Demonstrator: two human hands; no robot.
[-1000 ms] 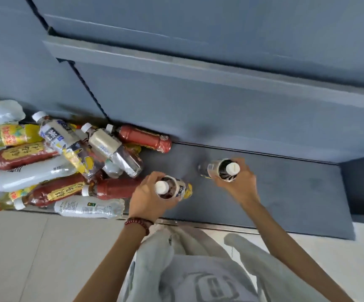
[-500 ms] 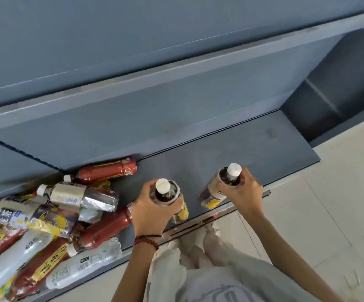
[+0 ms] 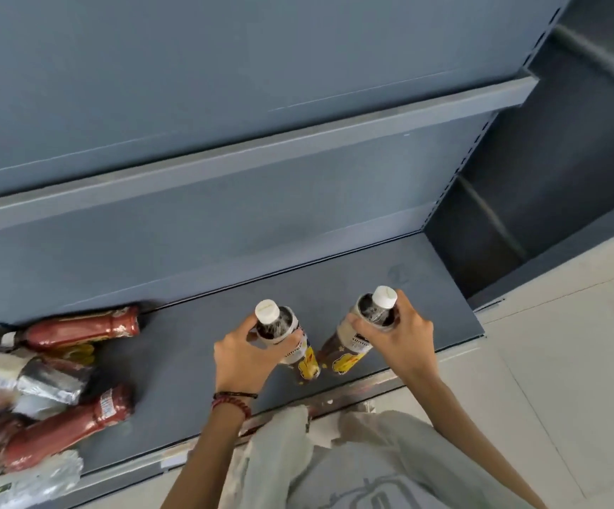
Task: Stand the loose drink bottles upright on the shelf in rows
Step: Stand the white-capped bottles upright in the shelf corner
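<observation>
Left hand (image 3: 241, 356) and right hand (image 3: 404, 337) round bottles (image 3: 347, 349)

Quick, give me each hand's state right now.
Left hand: grips a white-capped dark drink bottle.
Right hand: grips a second white-capped bottle beside it.

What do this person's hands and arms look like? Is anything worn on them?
Both forearms are bare: no sleeves, no gloves. The wrist of the left hand wears a dark red beaded bracelet with a thin dark cord beside it. The wrist of the right hand wears nothing. The person has on a pale top with a grey print.
</observation>
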